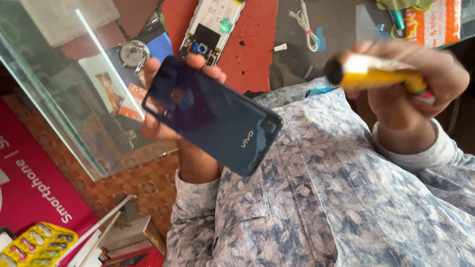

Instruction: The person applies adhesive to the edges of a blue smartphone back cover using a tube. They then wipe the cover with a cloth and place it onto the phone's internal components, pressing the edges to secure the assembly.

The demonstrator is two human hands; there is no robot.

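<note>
Fingers of my left hand (179, 107) wrap the edges of a dark blue phone back cover (212, 115), holding it tilted above my chest. Well apart on the other side, my right hand (414, 82) is closed around a yellow tool (375, 75) with a black tip. Beyond both hands, an opened phone (213, 15) lies on a red mat (254, 37).
</note>
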